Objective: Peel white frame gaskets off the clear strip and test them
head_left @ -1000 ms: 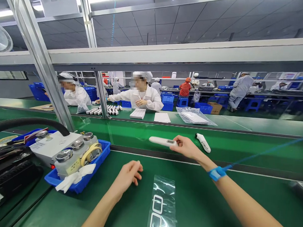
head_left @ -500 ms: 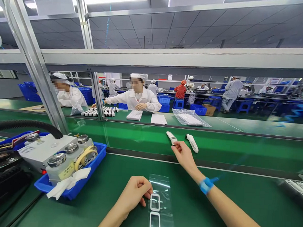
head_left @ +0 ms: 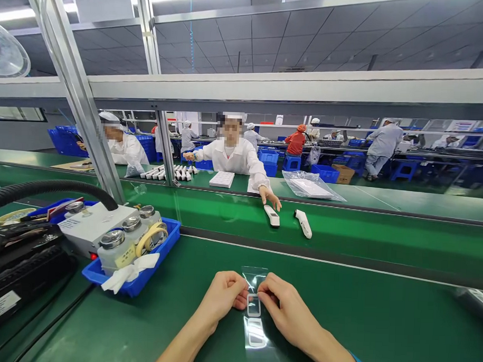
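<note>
**Film strip handled two-handed on green bench**

Smooth green work surface (head_left: 371, 323) is backed by a brighter green belt strip (head_left: 374, 233); blue plastic crates (head_left: 268, 157) seen in the room beyond. Versus 0.5 s ago: right hand (head_left: 284, 304) has been brought back from the white wand-shaped handheld device (head_left: 272, 218), now reached by a co-worker's hand (head_left: 270, 197). White black-tipped handheld device (head_left: 304, 224) lies near it. Glossy clear plastic film strip (head_left: 255, 281), bearing white rounded-rectangle frames (head_left: 253, 315), is located between both hands. Left hand (head_left: 223, 296) is pinched on the film's left edge; right fingertips are drawn together at its right edge, actual grip can't be told. Metal-lidded translucent jars (head_left: 114, 254) are kept in a blue plastic tray (head_left: 165, 252)
</note>
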{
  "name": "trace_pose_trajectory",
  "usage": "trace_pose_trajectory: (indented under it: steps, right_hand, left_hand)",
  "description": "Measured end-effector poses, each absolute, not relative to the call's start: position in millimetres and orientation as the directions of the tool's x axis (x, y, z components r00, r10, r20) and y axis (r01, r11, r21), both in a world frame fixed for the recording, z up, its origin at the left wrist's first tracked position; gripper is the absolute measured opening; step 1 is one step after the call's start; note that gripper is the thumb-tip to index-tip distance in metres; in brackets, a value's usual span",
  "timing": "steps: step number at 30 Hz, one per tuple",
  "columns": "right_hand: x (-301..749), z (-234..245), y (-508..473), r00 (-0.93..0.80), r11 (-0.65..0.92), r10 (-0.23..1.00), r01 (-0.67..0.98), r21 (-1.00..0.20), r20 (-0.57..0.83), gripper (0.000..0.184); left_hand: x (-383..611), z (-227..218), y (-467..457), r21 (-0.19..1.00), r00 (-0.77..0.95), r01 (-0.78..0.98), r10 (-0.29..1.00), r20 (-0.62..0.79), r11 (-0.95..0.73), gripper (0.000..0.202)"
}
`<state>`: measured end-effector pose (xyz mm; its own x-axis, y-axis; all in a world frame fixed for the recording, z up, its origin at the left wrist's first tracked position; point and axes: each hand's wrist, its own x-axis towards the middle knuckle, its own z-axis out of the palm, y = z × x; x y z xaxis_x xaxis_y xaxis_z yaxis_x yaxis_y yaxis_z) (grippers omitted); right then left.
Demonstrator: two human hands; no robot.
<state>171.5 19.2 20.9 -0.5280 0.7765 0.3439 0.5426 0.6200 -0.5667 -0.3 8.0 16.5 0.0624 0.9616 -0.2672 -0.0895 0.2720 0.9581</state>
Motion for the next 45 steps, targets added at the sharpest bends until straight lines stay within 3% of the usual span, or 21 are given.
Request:
trace_pose_trajectory:
  steps: [7, 12, 14, 16, 18, 22, 25, 28, 31, 33, 35, 37, 39, 40, 42, 45]
  right_hand:
    - [169, 24, 15, -0.521, 0.553, 0.812, 0.542, -0.633, 0.263, 0.020]
    - [174, 40, 2, -0.658, 0.727, 0.657, 0.426, -0.538, 0.368, 0.018]
    - [179, 46, 15, -0.584, 0.739, 0.663, 0.409, -0.535, 0.469, 0.021]
    - [187, 47, 45, -0.376, 0.640, 0.768, 0.491, -0.592, 0.518, 0.024]
    - [198, 43, 86, -0.112, 0.427, 0.877, 0.629, -0.650, 0.467, 0.025]
    - [216, 30, 159, 0.120, 0.201, 0.904, 0.729, -0.655, 0.411, 0.031]
    - [220, 23, 188, 0.176, 0.083, 0.924, 0.776, -0.625, 0.341, 0.057]
    - [214, 24, 197, 0.193, 0.016, 0.940, 0.800, -0.600, 0.281, 0.060]
    - [197, 30, 188, 0.142, 0.063, 0.945, 0.806, -0.588, 0.296, 0.059]
    - [180, 33, 166, 0.007, 0.209, 0.933, 0.805, -0.555, 0.360, 0.061]
    - [160, 36, 132, -0.234, 0.490, 0.816, 0.765, -0.419, 0.528, 0.061]
    - [139, 40, 88, -0.503, 0.785, 0.486, 0.611, -0.103, 0.715, 0.054]
    - [120, 45, 44, -0.668, 0.884, 0.145, 0.418, 0.207, 0.730, 0.042]
    - [112, 47, 25, -0.704, 0.886, 0.066, 0.367, 0.283, 0.708, 0.036]
    - [100, 51, -5, -0.688, 0.884, 0.002, 0.340, 0.320, 0.726, 0.034]
    - [97, 54, -23, -0.510, 0.927, 0.017, 0.331, 0.178, 0.860, 0.048]
  left_hand:
    - [3, 16, 8, 0.963, 0.035, -0.060, 0.965, -0.261, 0.263, 0.025]
    - [4, 13, 9, 0.970, 0.010, -0.012, 0.970, -0.244, 0.244, 0.025]
    - [3, 11, 10, 0.973, 0.010, 0.012, 0.973, -0.231, 0.231, 0.025]
    - [4, 8, 10, 0.974, 0.010, 0.042, 0.975, -0.222, 0.222, 0.024]
    - [4, 7, 10, 0.973, 0.011, 0.074, 0.976, -0.218, 0.217, 0.023]
    - [3, 9, 9, 0.967, 0.012, 0.145, 0.977, -0.213, 0.209, 0.024]
    - [-2, 13, 9, 0.956, -0.011, 0.262, 0.991, -0.131, 0.129, 0.029]
    - [-8, 16, 10, 0.942, -0.081, 0.334, 0.996, 0.024, 0.004, 0.031]
    - [-15, 16, 14, 0.966, -0.161, 0.256, 0.984, 0.082, -0.039, 0.032]
    - [-17, 17, 17, 0.995, -0.208, 0.097, 0.977, 0.044, -0.024, 0.035]
    - [-19, 22, 17, 0.989, -0.270, -0.145, 0.961, -0.064, 0.025, 0.041]
    - [-19, 31, 14, 0.916, -0.294, -0.400, 0.942, -0.163, 0.034, 0.043]
    - [-19, 39, 4, 0.823, -0.261, -0.567, 0.941, -0.215, 0.031, 0.040]
    - [-21, 42, -3, 0.786, -0.240, -0.617, 0.943, -0.230, 0.035, 0.038]
    - [-33, 42, -23, 0.727, -0.252, -0.684, 0.919, -0.302, 0.052, 0.032]
    - [-77, 22, -71, 0.665, -0.352, -0.747, 0.831, -0.432, 0.029, 0.027]
